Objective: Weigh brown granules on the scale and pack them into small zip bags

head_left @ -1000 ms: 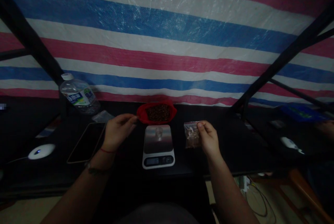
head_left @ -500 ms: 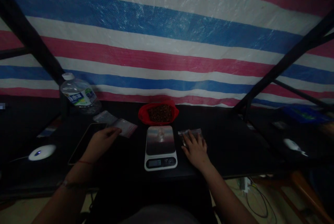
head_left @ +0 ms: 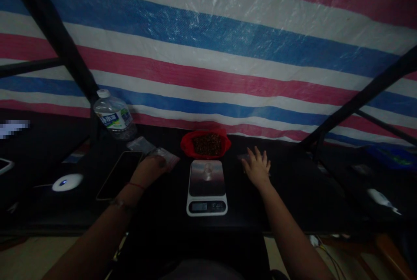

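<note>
Striped plastic sheeting (head_left: 211, 75) hangs behind the black table (head_left: 299, 193), and from my remote seat I read the work as partway along. Under the spread, unclenched fingers of the right hand (head_left: 258, 169) lies a small clear bag (head_left: 241, 157), only its edge showing to me; I take it as one set down, though its contents are hidden. Left of those fingers, the scale (head_left: 208, 191) bears a small clear cup (head_left: 207, 170) that looks empty (the display is too dim for me to read). Beyond the scale, farther out than the left fingers, the red dish (head_left: 186, 144) holds plenty of brown pieces (head_left: 208, 144), so I judge much of the stock unportioned. The left hand (head_left: 151, 169) has its fingers curled over a flat pale bag (head_left: 170, 158); I cannot tell whether they pinch it or merely touch. Just past those fingertips, another thin plastic bag (head_left: 140, 144) lies near the bottle (head_left: 115, 119). Both look unfilled to me, which I count as work left.
</note>
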`<state>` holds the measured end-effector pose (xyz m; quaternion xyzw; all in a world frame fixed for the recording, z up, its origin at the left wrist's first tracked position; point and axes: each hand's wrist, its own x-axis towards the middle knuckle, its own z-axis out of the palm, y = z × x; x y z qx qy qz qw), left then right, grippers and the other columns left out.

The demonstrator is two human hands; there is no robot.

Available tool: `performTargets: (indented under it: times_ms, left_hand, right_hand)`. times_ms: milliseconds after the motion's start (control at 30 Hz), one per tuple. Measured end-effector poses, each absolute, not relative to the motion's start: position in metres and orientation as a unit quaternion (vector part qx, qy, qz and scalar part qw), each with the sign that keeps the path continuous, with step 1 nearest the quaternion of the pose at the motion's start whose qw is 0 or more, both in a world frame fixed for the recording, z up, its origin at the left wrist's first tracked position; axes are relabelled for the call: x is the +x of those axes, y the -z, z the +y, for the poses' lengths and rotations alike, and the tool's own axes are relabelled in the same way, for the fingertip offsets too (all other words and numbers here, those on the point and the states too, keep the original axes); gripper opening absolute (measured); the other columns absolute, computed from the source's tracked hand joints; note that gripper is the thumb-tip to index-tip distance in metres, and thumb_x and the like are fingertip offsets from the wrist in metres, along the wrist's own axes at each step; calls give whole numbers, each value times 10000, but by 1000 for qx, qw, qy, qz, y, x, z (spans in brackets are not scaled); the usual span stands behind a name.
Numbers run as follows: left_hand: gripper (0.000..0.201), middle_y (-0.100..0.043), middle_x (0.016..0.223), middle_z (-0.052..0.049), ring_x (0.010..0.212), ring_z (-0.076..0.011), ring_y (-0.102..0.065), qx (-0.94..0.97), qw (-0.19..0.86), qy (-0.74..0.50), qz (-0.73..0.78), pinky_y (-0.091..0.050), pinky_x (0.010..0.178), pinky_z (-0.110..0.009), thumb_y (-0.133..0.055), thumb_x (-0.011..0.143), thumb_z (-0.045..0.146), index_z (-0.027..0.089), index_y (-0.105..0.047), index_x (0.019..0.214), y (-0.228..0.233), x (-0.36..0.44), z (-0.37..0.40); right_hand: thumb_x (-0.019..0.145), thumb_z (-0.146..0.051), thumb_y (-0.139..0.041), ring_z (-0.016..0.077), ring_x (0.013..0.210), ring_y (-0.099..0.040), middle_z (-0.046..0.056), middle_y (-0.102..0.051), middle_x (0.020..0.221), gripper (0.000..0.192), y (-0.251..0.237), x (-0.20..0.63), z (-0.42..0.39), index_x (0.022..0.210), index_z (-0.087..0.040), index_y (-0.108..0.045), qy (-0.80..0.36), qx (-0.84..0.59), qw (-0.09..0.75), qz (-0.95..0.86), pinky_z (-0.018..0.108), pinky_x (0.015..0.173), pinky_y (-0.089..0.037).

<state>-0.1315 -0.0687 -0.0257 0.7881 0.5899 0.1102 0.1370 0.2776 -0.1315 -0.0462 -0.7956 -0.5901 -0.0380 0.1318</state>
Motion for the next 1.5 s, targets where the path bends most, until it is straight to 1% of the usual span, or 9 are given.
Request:
performTargets:
  times_ms: [233,333,400,567,767,900,1067,1200,1500]
  left_hand:
    - [316,-730,900,-127,806,-247,-676,793,129,-93,588,-472,735,-314,-449,842,296,160,-732,803,24,-128,-74]
    - [318,-737,933,-111,819,-233,-683,740,149,-161,635,-487,726,-294,-471,837,323,171,-749,866,20,-131,-76]
    - [317,-739,962,-87,830,-216,-683,707,161,-255,640,-501,728,-281,-490,838,356,185,-745,915,14,-129,-81]
    - [271,-740,887,-50,795,-182,-670,706,238,-415,522,-521,744,-270,-572,807,404,189,-726,863,-4,-96,-91]
    - [181,-704,792,-40,738,-157,-642,725,358,-441,390,-505,703,-256,-587,793,308,159,-690,787,-18,-53,-85]
    - [204,-659,739,-21,699,-132,-607,716,395,-446,364,-479,665,-233,-573,817,309,152,-673,733,-19,-41,-81]
    - [175,-653,730,-11,699,-126,-603,706,412,-450,360,-471,672,-229,-603,804,294,153,-672,724,-21,-31,-79]
    - [208,-638,734,-15,693,-127,-592,704,422,-457,344,-478,654,-235,-607,812,329,147,-656,722,-25,-27,-72]
    - [215,-607,705,-9,662,-119,-582,749,404,-434,297,-468,608,-219,-561,842,308,151,-641,718,-17,-14,-37]
  right_hand:
    - [896,-395,-462,343,1397,-212,98,-405,1453,444,6,220,-108,1296,-220,-545,79,-662,321,-673,578,1091,-252]
    - [883,-301,-486,260,1166,-512,97,-629,1146,259,-12,184,-102,1028,-207,-679,27,-558,424,-713,469,1031,-383]
    - [889,-256,-469,202,920,-621,69,-683,893,232,-20,155,-103,890,-202,-695,-59,-496,463,-732,371,866,-496]
    - [837,-306,-605,168,781,-667,51,-719,910,234,-23,100,-109,1037,-220,-689,-231,-470,457,-719,277,672,-543]
    - [878,-270,-562,194,1041,-637,72,-695,1105,289,-20,104,-112,1145,-233,-664,-188,-433,464,-749,354,927,-508]
    - [869,-195,-526,188,1062,-633,80,-678,1155,365,-14,119,-115,1219,-229,-624,-177,-442,460,-750,354,935,-511]
    - [793,-146,-592,198,1013,-657,65,-688,1146,442,-12,125,-109,1222,-246,-627,-190,-446,456,-746,348,887,-542]
    - [789,-181,-621,215,991,-668,67,-707,1106,377,-16,129,-98,1157,-239,-676,-217,-455,467,-727,365,885,-540]
    - [740,-335,-709,208,865,-691,29,-745,966,269,-4,158,-59,985,-231,-747,-435,-404,487,-640,358,834,-537]
